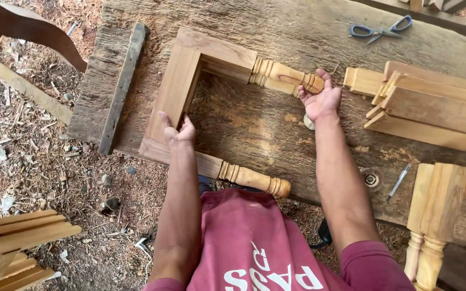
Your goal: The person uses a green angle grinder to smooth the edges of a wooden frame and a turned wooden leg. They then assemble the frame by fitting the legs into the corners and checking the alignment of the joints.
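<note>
A U-shaped wooden frame (175,91) lies flat on a rough plank workbench (276,32). It has a flat cross rail on the left and two legs with turned ends. My left hand (178,131) grips the cross rail at its near inner edge. My right hand (319,98) is cupped under the rounded tip of the far turned leg (284,77). The near turned leg (254,179) juts past the bench's front edge, close to my red shirt.
Several stacked wooden parts (432,105) lie right of my right hand. Blue-handled scissors (381,29) rest at the far edge, a pen (398,182) near the front right. Another turned-leg piece (432,226) stands at right. A grey batten (122,86) lies at left. Sawdust covers the ground.
</note>
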